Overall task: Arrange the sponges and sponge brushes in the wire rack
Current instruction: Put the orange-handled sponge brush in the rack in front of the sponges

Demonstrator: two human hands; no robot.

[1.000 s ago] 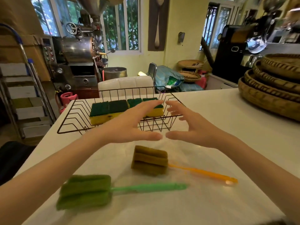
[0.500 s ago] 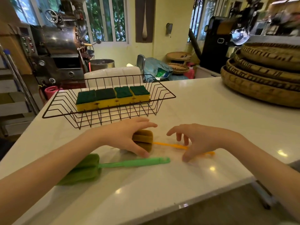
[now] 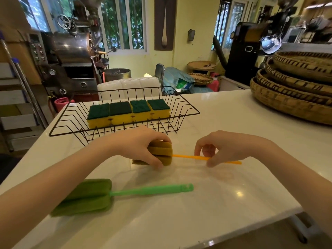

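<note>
Far left, beyond the table: metal roaster (image 3: pixel 71 49) against the windows. Low left on the white table (image 3: pixel 224 203): green brush (image 3: pixel 100 195), flat, foam head leftward, handle running right, touched by nothing, partly crossed by the left forearm. Behind it, wire rack (image 3: pixel 181 112) on the tabletop, with four sponges (image 3: pixel 128 112) inside in a row, side by side and touching, green scrub faces up, yellow below. In front of the rack, near centre: left hand (image 3: pixel 142 146) curled over the olive foam head of the orange brush (image 3: pixel 162 153), thumb on the near side, fingers (image 3: pixel 161 138) wrapped over the top, grip closed on the foam. Head low over the table; cannot tell whether resting or just lifted. Orange handle stretching rightward from the head, roughly level. Right of centre: right hand (image 3: pixel 228 150) pinching that handle about midway between thumb and fingertips, remaining fingers bent inward; handle tip poking out past the hand to the right. Far right: stack of woven trays (image 3: pixel 294 87) on the table's back corner, well apart from the hands.
</note>
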